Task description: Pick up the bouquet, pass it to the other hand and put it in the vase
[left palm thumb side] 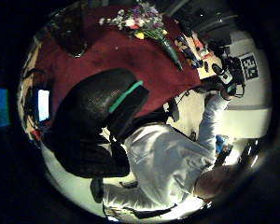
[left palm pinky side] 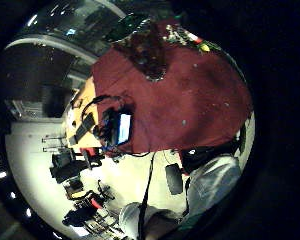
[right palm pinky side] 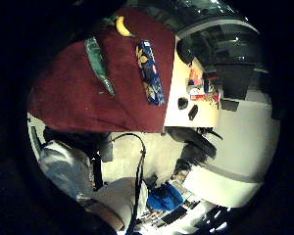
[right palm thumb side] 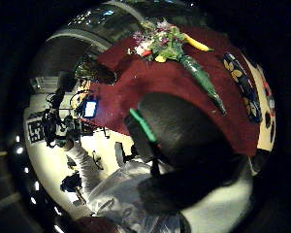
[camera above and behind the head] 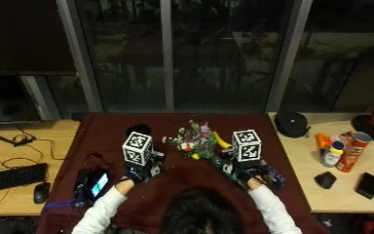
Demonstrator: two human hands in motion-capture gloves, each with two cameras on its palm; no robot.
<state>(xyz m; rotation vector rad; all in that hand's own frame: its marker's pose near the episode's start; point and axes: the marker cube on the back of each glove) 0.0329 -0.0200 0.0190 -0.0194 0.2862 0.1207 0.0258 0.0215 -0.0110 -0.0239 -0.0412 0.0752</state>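
From the outside view, both gloved hands hovered low over the dark red cloth [camera above and behind the head: 109, 129] spread on the surface [camera above and behind the head: 25, 131], but marker boxes sat over them, so the left hand [camera above and behind the head: 138, 171] and right hand [camera above and behind the head: 251, 170] showed only as dark patches and I could not tell how their fingers stood. The bouquet [camera above and behind the head: 196, 141] lay on the cloth between the hands, a loose cluster of small pink, white and yellow blooms with its wrapped green stem end running under the right hand's box. The vase was hidden behind the left hand's box there. In the left little finger side palm view the vase [left palm pinky side: 147, 50] appeared as a dark, glassy, ribbed vessel standing on the cloth, its rim hard to make out, with a phone [left palm pinky side: 124, 127] lit near the cloth's edge. The left thumb side palm view was half filled by a black glove part with a green stripe; beyond it the bouquet [left palm thumb side: 147, 23] lay flat, its stems in a tapering shiny green sleeve. In the right little finger side palm view only that sleeve and a yellow bloom showed, beside a long blue patterned pouch [right palm pinky side: 149, 73]. The right thumb side palm view showed the whole bouquet [right palm thumb side: 177, 48] lying untouched beyond another black glove part.
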